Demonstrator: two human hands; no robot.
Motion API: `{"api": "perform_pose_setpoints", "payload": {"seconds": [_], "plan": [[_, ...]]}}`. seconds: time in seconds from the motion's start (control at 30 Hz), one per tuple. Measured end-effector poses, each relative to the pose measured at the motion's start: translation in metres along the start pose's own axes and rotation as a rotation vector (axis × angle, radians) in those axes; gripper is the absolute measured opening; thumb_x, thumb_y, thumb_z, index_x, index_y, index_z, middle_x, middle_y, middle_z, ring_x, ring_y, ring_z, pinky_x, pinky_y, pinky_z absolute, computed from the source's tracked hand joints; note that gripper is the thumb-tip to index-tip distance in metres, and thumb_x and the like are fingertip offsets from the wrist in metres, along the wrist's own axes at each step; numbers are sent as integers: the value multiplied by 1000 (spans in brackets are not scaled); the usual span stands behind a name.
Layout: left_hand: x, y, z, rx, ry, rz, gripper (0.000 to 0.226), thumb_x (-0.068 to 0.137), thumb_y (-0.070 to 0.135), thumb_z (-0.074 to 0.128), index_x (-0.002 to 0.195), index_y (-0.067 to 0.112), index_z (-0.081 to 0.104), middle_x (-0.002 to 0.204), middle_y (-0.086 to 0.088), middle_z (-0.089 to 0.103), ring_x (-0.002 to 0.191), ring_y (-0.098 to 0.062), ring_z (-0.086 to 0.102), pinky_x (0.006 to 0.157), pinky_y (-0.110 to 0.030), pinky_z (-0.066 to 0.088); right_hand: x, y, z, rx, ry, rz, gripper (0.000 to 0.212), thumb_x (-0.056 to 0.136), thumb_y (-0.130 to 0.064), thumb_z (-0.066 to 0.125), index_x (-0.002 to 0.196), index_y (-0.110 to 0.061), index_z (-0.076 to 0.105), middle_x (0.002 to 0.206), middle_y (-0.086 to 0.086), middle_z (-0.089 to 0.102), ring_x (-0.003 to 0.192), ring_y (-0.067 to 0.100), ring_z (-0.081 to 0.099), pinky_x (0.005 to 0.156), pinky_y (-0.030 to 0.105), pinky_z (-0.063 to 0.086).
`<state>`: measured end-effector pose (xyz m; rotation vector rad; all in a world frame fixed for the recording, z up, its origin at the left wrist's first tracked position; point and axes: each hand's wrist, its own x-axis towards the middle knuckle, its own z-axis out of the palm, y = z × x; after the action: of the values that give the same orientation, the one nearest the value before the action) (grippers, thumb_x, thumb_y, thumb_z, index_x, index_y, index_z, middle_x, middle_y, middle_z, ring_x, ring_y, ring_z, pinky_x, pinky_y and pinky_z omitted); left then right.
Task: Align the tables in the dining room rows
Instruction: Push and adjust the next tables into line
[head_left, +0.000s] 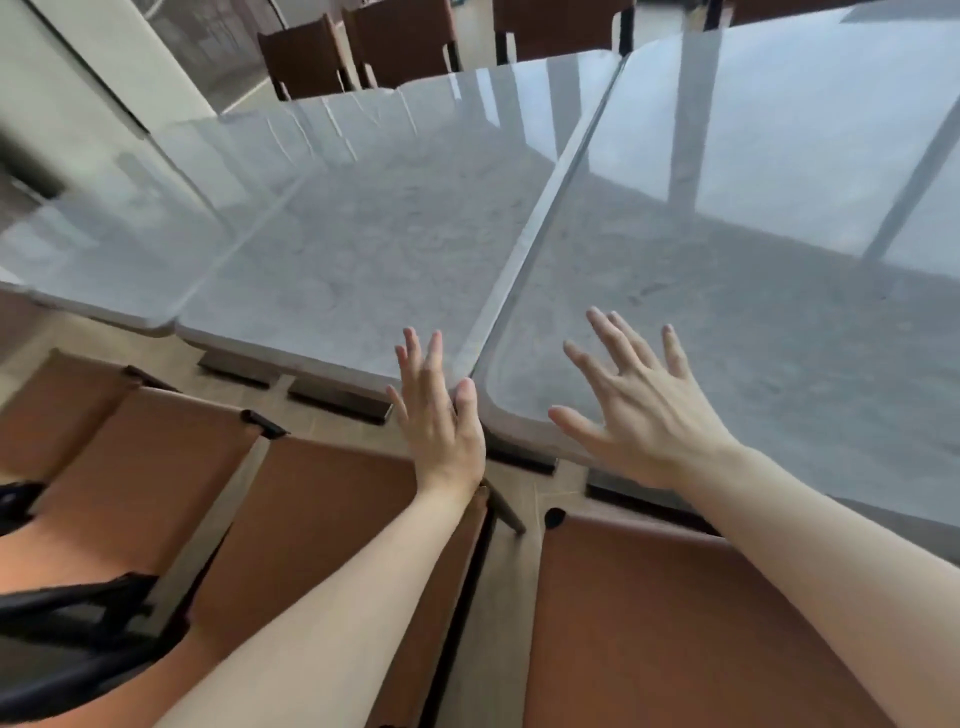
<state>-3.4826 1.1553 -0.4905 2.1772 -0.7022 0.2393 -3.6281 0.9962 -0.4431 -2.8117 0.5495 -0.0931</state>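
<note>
You stand at the near edge of a row of grey, marble-patterned tables with glossy tops that mirror the window frames as pale bands. The middle table (363, 249) lies straight ahead and slightly left; its top is mottled grey with a thick pale edge and rounded corners. The right table (753, 270) butts against it along a narrow seam running from the far side down toward you, and its near corner sits a little closer to you than the middle table's corner, so the front edges do not line up. A third table (104, 244) joins on the left, its near edge set farther back than the middle one's, blurred in the frame.

Your left hand (441, 415) is held flat with fingers straight and slightly spread, over the near right corner of the middle table; whether the palm touches the edge cannot be told. Your right hand (639, 410) is spread wide, fingers apart and straight, over the near left corner of the right table, holding nothing; contact with the surface is unclear.

Below the table edges, dark flat table bases (337, 400) rest on the tan floor. Brown chairs (675, 623) with dark frames are tucked in close on your side, and more brown chairs (400, 47) stand along the far side.
</note>
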Motion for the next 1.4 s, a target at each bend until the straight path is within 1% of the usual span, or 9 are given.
{"api": "perform_pose_setpoints", "payload": {"seconds": [0.17, 0.23, 0.4, 0.53, 0.8, 1.0, 1.07, 1.2, 1.4], "plan": [[27, 5, 2, -542, 477, -704, 58, 107, 32, 35, 161, 20, 16, 170, 3, -1, 156, -13, 2, 126, -41, 3, 1, 4, 26, -75, 54, 3, 78, 93, -68, 15, 157, -26, 30, 167, 10, 23, 156, 26, 16, 122, 59, 8], [30, 13, 14, -765, 616, -879, 58, 108, 32, 36, 161, 22, 15, 170, 4, 4, 156, -15, 8, 126, -39, 9, 2, 5, 30, -52, 74, 7, 75, 95, -64, 20, 154, -23, 38, 163, 12, 31, 153, 28, 24, 121, 60, 11], [32, 39, 46, -955, 692, -900, 63, 103, 45, 39, 161, 30, 18, 168, 7, 18, 152, -14, 24, 125, -38, 16, 6, 8, 37, 4, 129, 3, 68, 96, -56, 26, 145, -18, 53, 156, 15, 44, 148, 31, 37, 117, 62, 15], [32, 39, 50, -932, 746, -975, 90, 77, 69, 47, 157, 30, 31, 163, 4, 32, 147, -19, 35, 123, -42, 23, 6, 7, 35, 45, 143, 5, 68, 96, -54, 24, 144, -17, 54, 156, 17, 44, 148, 32, 36, 118, 64, 18], [28, 46, 56, -896, 773, -1045, 71, 91, 64, 43, 149, 23, 47, 152, -4, 48, 138, -26, 47, 119, -44, 32, 7, 7, 33, 96, 157, 18, 69, 95, -56, 25, 141, -15, 57, 154, 19, 46, 147, 34, 38, 118, 64, 18], [29, 54, 52, -893, 763, -1059, 76, 87, 67, 45, 149, 23, 47, 151, -5, 50, 136, -25, 50, 118, -43, 34, 7, 7, 35, 102, 147, 5, 70, 94, -57, 25, 142, -16, 57, 155, 18, 45, 148, 33, 36, 119, 64, 16], [30, 61, 48, -833, 733, -1020, 77, 90, 63, 43, 156, 24, 35, 162, -3, 35, 145, -23, 38, 122, -39, 25, 6, 6, 31, 129, 125, 0, 73, 93, -59, 23, 144, -17, 54, 158, 17, 41, 150, 32, 31, 120, 63, 11], [25, 91, 51, -391, 544, -711, 55, 110, 30, 26, 162, 17, 10, 170, 2, -2, 156, -10, 1, 126, -37, -1, 1, 12, 12, 283, 72, -17, 77, 81, -59, 15, 136, -21, 54, 162, 8, 33, 155, 22, 14, 124, 53, -4], [1, 140, 69, -328, 53, -67, 62, 101, 37, 29, 160, 18, 20, 169, 2, -5, 147, 8, 0, 119, -13, 9, -15, 36, -12, 423, 1, -77, 60, 89, -42, 23, 122, -11, 63, 142, 5, 58, 148, 20, 34, 122, 37, 14]]}}
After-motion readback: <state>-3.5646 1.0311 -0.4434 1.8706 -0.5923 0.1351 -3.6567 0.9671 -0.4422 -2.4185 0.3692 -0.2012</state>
